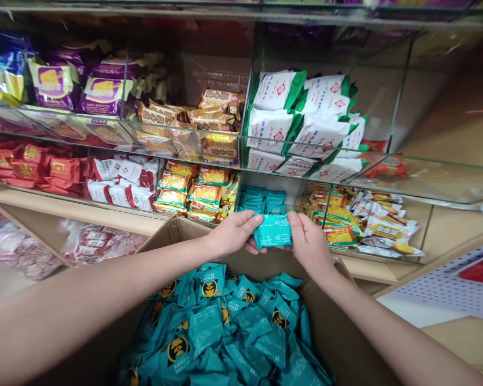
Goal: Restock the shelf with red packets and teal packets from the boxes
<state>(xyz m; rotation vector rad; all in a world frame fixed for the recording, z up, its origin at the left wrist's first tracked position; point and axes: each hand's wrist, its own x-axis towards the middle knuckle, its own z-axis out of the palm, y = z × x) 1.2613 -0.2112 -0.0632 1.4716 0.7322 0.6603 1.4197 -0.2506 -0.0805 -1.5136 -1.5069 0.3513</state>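
Observation:
Between both hands, a teal snack packet (pixel 274 231) is stretched level, its printed side facing me. My left hand (pixel 238 231) pinches its left edge, thumb on top and fingers beneath. At the right edge, my right hand (pixel 309 241) grips it the same way, its fingers mostly hidden behind. Below the hands, a cardboard box (pixel 326 316) holds a heap of matching teal packets (pixel 225 332), some showing a black and yellow round logo. Just behind the held packet, a shelf compartment contains stacked teal packets (pixel 261 199).
Glass-fronted shelves (pixel 314 153) run across the view. Purple packets (pixel 104 94), brown packets (pixel 215 112) and white-green packets (pixel 273 128) fill the upper row. Red packets (pixel 28 163), yellow packets (pixel 205 193) and white-gold packets (pixel 386 220) sit lower. Bagged goods (pixel 100 241) lie below at left.

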